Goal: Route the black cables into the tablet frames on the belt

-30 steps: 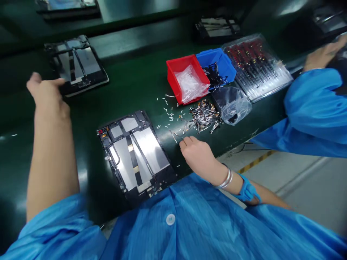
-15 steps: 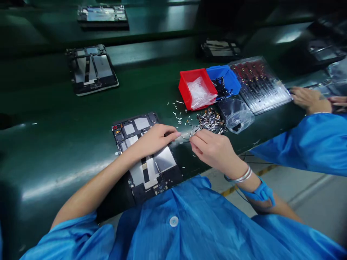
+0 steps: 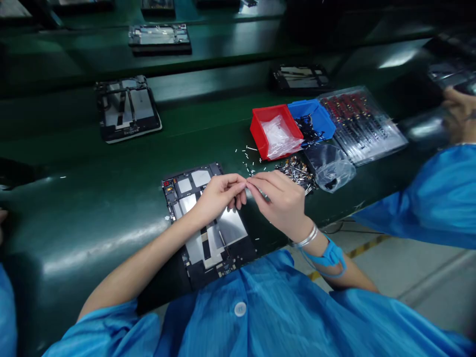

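Observation:
My left hand [image 3: 222, 195] is over the upper right part of an opened tablet [image 3: 232, 228], thumb and forefinger pinched together. Facing it, my right hand [image 3: 279, 197] is pinched too, and the fingertips of both hands meet. Whatever is between them is too small or hidden to name. The tablet lies flat before me, showing silver battery plates and dark boards. Just beyond my right hand is a pile of small cable parts [image 3: 297, 173], partly covered by that hand. Tiny white strips [image 3: 246, 154] are scattered beyond the fingertips.
A red bin [image 3: 259, 134] holds clear plastic; a blue bin [image 3: 327, 121] beside it holds black parts. Right of them are a plastic bag [image 3: 336, 173] and a clear tray [image 3: 390, 141]. Another tablet [image 3: 143, 106] lies back left. A co-worker's sleeve [image 3: 439, 193] reaches in at right.
My hands have come together at the fingertips; a thin piece seen between them earlier is now hidden. The co-worker's hand at right has moved away from the clear tray. The view has shifted slightly.

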`<state>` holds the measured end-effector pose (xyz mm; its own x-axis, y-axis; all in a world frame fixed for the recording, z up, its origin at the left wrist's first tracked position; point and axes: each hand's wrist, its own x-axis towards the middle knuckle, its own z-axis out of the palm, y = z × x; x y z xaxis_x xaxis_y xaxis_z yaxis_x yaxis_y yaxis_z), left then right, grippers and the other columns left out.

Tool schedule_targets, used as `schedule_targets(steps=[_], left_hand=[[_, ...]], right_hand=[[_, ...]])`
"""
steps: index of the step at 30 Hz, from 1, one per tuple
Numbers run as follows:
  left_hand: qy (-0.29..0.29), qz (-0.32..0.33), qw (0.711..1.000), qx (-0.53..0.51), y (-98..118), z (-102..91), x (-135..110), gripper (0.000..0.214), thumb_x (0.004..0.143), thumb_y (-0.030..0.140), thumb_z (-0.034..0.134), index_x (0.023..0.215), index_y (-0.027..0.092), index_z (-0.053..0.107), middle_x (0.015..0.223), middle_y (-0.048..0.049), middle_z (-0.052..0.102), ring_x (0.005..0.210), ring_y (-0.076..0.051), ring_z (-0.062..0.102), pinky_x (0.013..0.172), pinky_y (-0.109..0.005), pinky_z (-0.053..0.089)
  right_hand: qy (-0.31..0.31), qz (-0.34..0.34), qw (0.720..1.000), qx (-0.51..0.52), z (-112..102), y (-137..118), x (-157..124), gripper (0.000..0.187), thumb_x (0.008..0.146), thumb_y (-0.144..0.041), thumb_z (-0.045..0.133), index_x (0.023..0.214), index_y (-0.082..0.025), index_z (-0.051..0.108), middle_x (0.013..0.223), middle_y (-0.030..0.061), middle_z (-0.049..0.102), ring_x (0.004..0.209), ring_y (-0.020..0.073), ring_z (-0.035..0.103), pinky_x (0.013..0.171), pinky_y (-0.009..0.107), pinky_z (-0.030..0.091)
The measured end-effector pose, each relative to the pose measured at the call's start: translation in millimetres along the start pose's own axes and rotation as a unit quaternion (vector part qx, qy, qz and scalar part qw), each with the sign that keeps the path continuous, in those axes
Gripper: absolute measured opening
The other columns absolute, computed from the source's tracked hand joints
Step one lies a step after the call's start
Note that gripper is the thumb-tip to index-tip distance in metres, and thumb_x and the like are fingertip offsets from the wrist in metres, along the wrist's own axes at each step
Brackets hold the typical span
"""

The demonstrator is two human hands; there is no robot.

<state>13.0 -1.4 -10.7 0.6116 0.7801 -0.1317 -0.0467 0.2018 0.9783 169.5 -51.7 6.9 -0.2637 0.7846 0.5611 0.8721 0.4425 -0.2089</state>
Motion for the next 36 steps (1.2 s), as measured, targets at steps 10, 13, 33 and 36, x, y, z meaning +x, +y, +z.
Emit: schedule_targets(steps=[10, 13, 33, 36], left_hand=[[0.021, -0.062, 0.996, -0.058, -6, -9.0, 6, 0.028, 0.085, 0.01, 0.052, 0.113, 0.008, 0.056, 0.079, -0.0068, 0.07, 0.06, -0.015, 0.068, 0.047, -0.021, 0.051], [0.06, -0.059, 0.993, -0.085, -7, -11.9, 7, 0.033, 0.086, 0.011, 0.053, 0.119, 0.009, 0.048, 0.082, -0.009, 0.071, 0.063, -0.017, 0.07, 0.05, -0.023, 0.053], [0.046, 0.057, 0.995, -0.067, -4, -13.6, 0, 0.053, 0.087, 0.013, 0.048, 0.139, 0.014, 0.04, 0.067, 0.0015, 0.062, 0.051, -0.01, 0.06, 0.043, -0.018, 0.042], [0.041, 0.046, 0.995, -0.073, -2, -9.6, -1, 0.052, 0.087, 0.013, 0.047, 0.138, 0.015, 0.039, 0.066, 0.0019, 0.062, 0.05, -0.01, 0.06, 0.041, -0.017, 0.04]], right_hand=[[0.017, 0.151, 0.986, -0.073, 7, 48, 31, 0.026, 0.09, -0.021, 0.046, 0.081, -0.019, 0.071, 0.075, 0.0056, 0.071, 0.069, 0.0176, 0.063, 0.066, 0.031, 0.048], [0.058, 0.198, 0.972, -0.109, 8, 65, 38, 0.024, 0.088, -0.02, 0.049, 0.098, -0.019, 0.071, 0.09, 0.009, 0.073, 0.082, 0.0222, 0.064, 0.072, 0.036, 0.049], [0.06, 0.094, 0.989, -0.101, 8, 55, 29, 0.028, 0.088, -0.021, 0.052, 0.111, -0.018, 0.067, 0.093, 0.0098, 0.071, 0.086, 0.0234, 0.063, 0.074, 0.037, 0.05], [0.022, -0.022, 0.998, -0.055, 11, 37, 25, 0.025, 0.088, -0.021, 0.058, 0.11, -0.019, 0.067, 0.095, 0.0086, 0.071, 0.086, 0.0206, 0.062, 0.073, 0.033, 0.051]])
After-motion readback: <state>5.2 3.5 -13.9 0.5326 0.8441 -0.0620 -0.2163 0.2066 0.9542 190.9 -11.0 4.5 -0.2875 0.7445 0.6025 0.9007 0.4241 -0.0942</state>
